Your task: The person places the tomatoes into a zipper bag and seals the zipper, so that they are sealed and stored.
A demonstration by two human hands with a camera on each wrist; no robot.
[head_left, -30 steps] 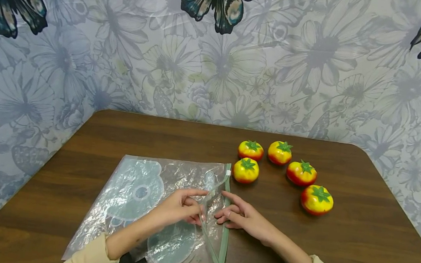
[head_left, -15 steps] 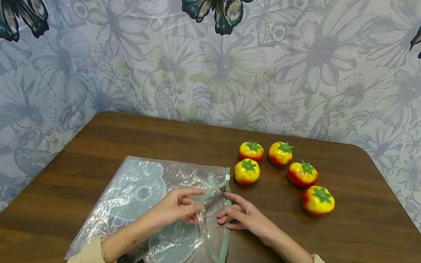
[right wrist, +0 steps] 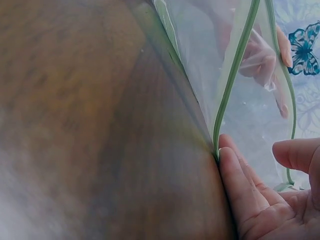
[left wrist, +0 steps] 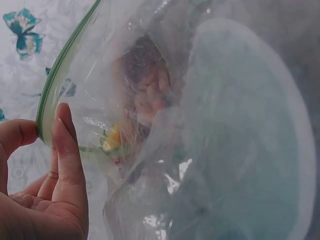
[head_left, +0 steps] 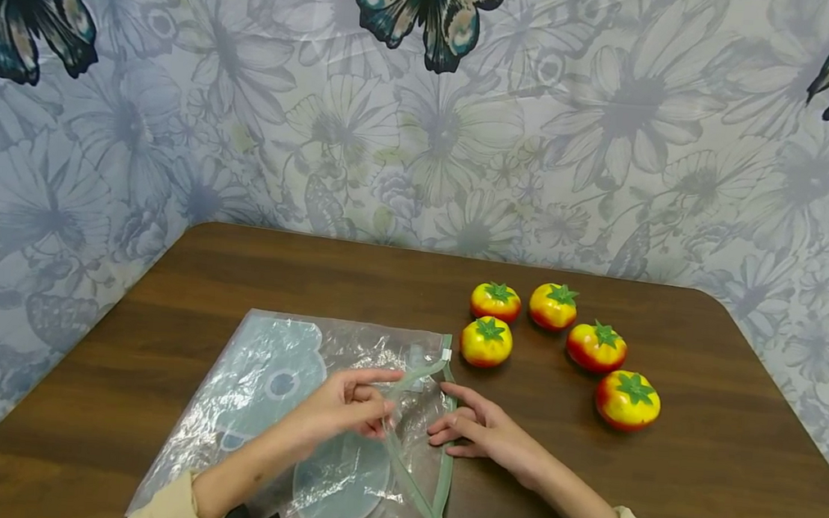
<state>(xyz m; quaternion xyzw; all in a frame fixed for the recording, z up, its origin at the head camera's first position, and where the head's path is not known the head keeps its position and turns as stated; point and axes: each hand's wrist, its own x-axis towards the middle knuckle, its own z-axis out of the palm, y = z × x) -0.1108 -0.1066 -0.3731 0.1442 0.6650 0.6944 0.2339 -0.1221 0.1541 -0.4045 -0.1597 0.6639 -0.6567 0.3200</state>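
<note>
A clear plastic zip bag [head_left: 355,340] with pale blue printed shapes lies flat, its green-edged mouth on the right side. My left hand [head_left: 350,405] pinches the upper lip of that mouth and lifts it off the lower one. In the left wrist view, the thumb meets the green zip strip [left wrist: 56,70] with fingers behind the film. My right hand [head_left: 477,429] rests its fairly straight fingers on the lower lip. In the right wrist view, the right thumb [right wrist: 297,154] stands apart from those fingers. A white slider [head_left: 446,354] sits at the strip's far end.
Several red-and-yellow, tomato-like fruits with green leafy tops, such as the nearest one [head_left: 627,399], stand behind and right of the bag. The brown wooden table [head_left: 709,449] ends at a flower-and-butterfly backdrop [head_left: 578,166].
My left hand has drawn the upper lip slightly left, so the bag's mouth gapes a little wider. The right hand has barely moved; the fruits stay where they were.
</note>
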